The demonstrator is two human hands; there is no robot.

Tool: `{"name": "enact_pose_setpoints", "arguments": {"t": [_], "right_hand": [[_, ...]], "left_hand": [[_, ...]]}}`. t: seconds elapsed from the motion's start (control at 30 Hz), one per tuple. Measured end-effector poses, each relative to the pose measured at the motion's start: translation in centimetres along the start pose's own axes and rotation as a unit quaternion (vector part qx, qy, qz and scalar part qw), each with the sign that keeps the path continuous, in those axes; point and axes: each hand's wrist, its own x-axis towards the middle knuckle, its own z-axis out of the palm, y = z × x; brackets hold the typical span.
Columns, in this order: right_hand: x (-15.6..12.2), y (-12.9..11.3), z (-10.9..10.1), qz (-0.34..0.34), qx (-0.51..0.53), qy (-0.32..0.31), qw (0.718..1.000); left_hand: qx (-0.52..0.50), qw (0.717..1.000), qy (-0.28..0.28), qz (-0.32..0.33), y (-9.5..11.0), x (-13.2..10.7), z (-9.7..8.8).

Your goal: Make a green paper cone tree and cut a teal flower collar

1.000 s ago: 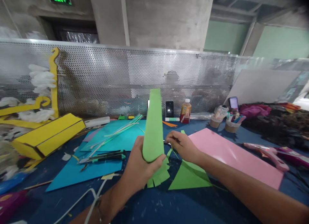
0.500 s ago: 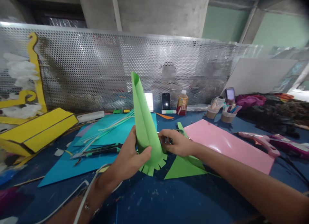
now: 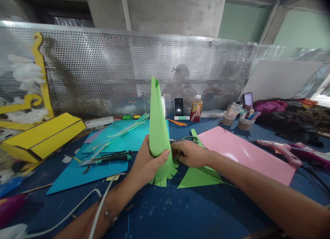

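My left hand (image 3: 147, 162) is wrapped round a rolled green paper tube (image 3: 157, 129), held upright over the blue table; its lower end is cut into a fringe of strips. My right hand (image 3: 190, 154) is closed, just right of the tube's base, and lies over green-handled scissors (image 3: 190, 139) whose loop shows above the knuckles. A green paper triangle (image 3: 199, 175) lies flat under my right wrist.
A pink sheet (image 3: 242, 155) lies to the right, teal sheets (image 3: 103, 156) with straws and a utility knife (image 3: 108, 158) to the left. A yellow box (image 3: 43, 137), glue guns (image 3: 283, 150), cups, a bottle (image 3: 196, 109) and a phone stand near the perforated metal screen. A white cable crosses the front.
The green tube has turned in my left hand and tilted from leaning left back toward upright. My right hand stayed at the tube's base over the scissors.
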Motion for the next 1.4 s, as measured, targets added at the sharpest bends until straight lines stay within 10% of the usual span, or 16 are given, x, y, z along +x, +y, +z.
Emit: {"name": "enact_pose_setpoints", "arguments": {"t": [1.4], "right_hand": [[0.0, -1.6, 0.8, -0.052, 0.139, 0.038, 0.988]], "left_hand": [[-0.145, 0.989, -0.018, 0.010, -0.2, -0.7, 0.6]]}}
